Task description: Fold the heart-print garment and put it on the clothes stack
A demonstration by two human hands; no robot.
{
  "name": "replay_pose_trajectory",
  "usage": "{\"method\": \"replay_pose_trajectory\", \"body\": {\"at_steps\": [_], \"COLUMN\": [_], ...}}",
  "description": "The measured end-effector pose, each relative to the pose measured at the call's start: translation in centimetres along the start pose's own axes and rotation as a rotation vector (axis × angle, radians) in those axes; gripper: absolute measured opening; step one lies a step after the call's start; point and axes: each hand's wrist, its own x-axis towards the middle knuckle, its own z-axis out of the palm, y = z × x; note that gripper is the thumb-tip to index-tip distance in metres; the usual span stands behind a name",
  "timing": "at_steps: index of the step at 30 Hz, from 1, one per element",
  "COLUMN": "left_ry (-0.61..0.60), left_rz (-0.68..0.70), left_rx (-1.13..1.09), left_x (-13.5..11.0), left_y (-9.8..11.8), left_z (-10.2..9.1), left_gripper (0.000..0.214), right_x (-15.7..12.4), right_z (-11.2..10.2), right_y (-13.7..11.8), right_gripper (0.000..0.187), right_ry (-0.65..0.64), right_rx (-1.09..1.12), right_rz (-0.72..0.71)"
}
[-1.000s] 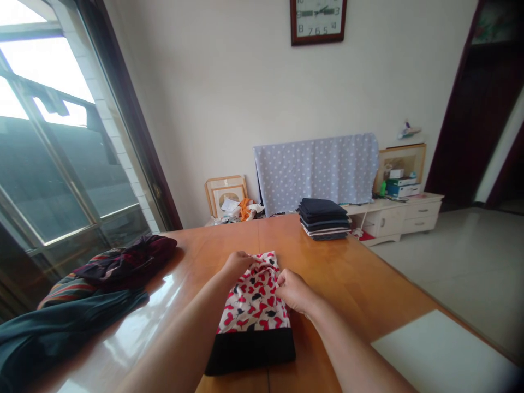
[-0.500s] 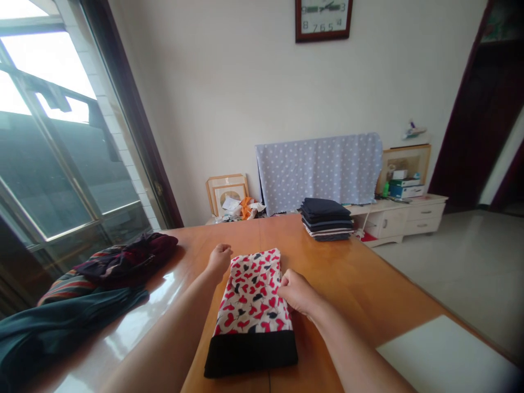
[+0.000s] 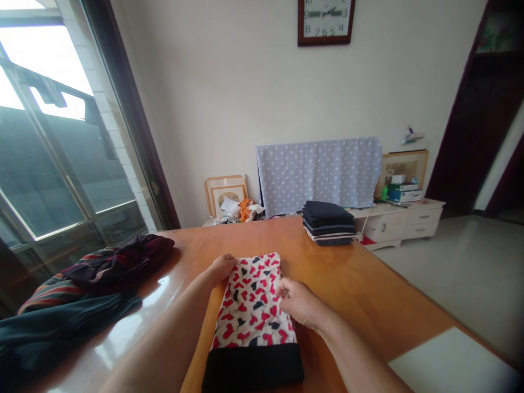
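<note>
So the left hand (image 3: 224,266) was just off the heart-print cloth (image 3: 256,300) and now it's back touching the far left corner; can't tell if it's gripping. Right hand (image 3: 295,299) looks pinched on the right edge. Cloth's folded on the surface (image 3: 347,295) between them, top layer laid flat, so the folding seems well along imo.
</note>
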Motion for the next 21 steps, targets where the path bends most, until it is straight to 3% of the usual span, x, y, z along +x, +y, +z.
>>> {"method": "replay_pose_trajectory", "body": {"at_steps": [3,9,14,21], "left_ry": [0.002,0.116,0.191,0.241], "left_rz": [-0.053,-0.070,-0.025,0.114], "left_rx": [-0.078,-0.063,0.017,0.165], "left_x": [0.2,0.0,-0.4,-2.0], "left_y": [-0.3,-0.7,-0.8,-0.3], "left_z": [-0.2,0.3,0.6,1.0], "left_gripper": [0.029,0.022,0.020,0.031], "right_x": [0.1,-0.4,-1.1,-0.7], "right_z": [0.0,-0.4,-0.7,-0.5], "right_y": [0.4,-0.3,-1.5,-0.5], "right_gripper": [0.024,0.017,0.017,0.019], "right_ry": [-0.017,-0.051,-0.081,-0.137], "right_rx": [-0.024,-0.117,-0.168,-0.071], "right_rz": [0.035,0.064,0.069,0.129]}}
